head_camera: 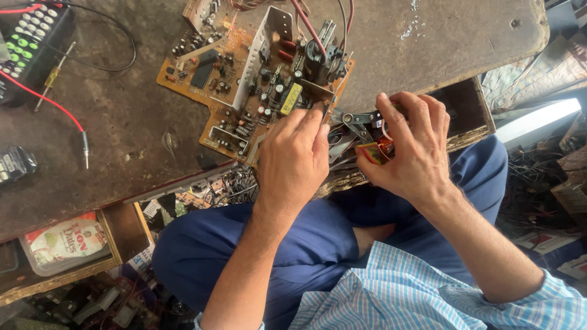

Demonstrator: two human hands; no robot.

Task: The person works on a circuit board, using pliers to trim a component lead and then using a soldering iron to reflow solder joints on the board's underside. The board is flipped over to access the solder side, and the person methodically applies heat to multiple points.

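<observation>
An orange-brown circuit board [244, 79] crowded with capacitors, a metal heat-sink frame and wires lies on a worn wooden bench [122, 122]. My left hand [295, 160] rests at the board's near edge, fingers curled against a small yellow part; whether it grips anything is hidden. My right hand [411, 146] is closed around a small red-and-orange wound component [374, 150] just off the board's right corner. Metal pliers [358, 120] lie under the fingers of that hand.
A remote control [27, 43] with green buttons lies at the far left, next to a red probe lead [55, 104] and a black wire. An open drawer [465, 110] holds tools. A plastic box [67, 244] sits below the bench. Scrap parts cover the floor.
</observation>
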